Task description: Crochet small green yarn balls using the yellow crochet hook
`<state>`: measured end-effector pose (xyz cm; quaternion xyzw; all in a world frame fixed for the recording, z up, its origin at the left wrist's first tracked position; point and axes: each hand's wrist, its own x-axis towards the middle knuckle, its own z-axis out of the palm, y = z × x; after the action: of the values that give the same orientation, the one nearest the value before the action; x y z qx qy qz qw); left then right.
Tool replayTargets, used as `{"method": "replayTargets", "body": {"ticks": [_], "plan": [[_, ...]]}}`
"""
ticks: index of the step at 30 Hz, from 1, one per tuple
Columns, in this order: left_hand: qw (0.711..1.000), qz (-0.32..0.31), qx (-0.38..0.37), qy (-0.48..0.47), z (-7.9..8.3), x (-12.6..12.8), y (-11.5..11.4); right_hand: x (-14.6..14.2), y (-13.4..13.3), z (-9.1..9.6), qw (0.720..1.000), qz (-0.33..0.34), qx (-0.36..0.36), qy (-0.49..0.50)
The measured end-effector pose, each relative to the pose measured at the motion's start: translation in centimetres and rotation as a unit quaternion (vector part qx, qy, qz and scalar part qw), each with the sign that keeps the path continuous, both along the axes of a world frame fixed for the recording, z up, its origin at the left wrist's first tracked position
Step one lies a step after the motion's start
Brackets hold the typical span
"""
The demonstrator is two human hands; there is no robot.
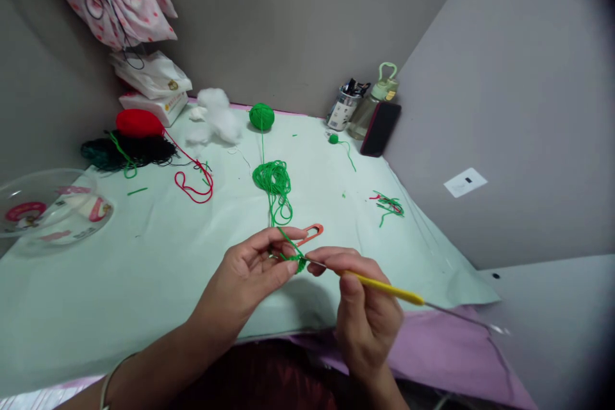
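Note:
My left hand [254, 266] pinches a small green crochet piece [298, 262] between thumb and fingers, with the green yarn strand running over its index finger. My right hand [360, 298] grips a yellow-handled crochet hook [384, 288], whose metal tip pokes into the green piece. The strand leads back to a loose pile of green yarn [273, 179] and on to a green yarn ball [262, 116] at the far side. An orange pair of scissors [311, 232] lies on the pale green mat [158, 256] just beyond my fingers.
A red yarn ball [139, 122], dark yarn [129, 150], white stuffing [216, 116] and tissue packs [154, 86] sit at the back left. A clear plastic bowl [48, 205] is at the left edge. A jar [343, 109], bottle [377, 102] and phone [381, 128] stand by the right wall, with yarn scraps [389, 205] nearby.

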<state>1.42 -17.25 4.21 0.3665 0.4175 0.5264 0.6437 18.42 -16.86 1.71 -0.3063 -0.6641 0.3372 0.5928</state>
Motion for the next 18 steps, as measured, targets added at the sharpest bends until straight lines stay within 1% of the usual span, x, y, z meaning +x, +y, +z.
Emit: {"method": "replayTargets", "body": {"ticks": [3,5,10,12,14,16,17,18], "plan": [[1.000,0.016,-0.009,0.003,0.2,0.2,0.0,0.1,0.0,-0.3,0.995,-0.005,0.081,-0.057],[1.000,0.017,-0.020,-0.002,0.2,0.3,0.0,0.2,0.0,-0.5,0.990,-0.006,0.115,-0.080],[0.999,0.001,-0.035,-0.019,0.1,0.5,-0.2,0.2,0.3,-0.4,0.990,-0.014,0.121,-0.073],[0.999,0.000,-0.031,-0.024,0.1,0.7,-0.2,0.1,0.4,-0.5,0.984,-0.041,0.138,-0.102],[0.998,-0.011,-0.031,-0.056,0.1,0.8,-0.2,0.0,0.4,-0.7,0.965,-0.094,0.177,-0.172],[0.991,-0.043,-0.053,-0.114,0.1,0.8,0.0,-0.1,0.3,-1.0,0.939,-0.135,0.219,-0.231],[0.985,-0.059,-0.070,-0.143,0.1,0.7,0.1,-0.1,0.3,-1.1,0.935,-0.139,0.225,-0.237],[0.980,-0.070,-0.088,-0.167,0.1,0.5,0.2,-0.1,0.2,-1.2,0.942,-0.132,0.213,-0.223]]}}
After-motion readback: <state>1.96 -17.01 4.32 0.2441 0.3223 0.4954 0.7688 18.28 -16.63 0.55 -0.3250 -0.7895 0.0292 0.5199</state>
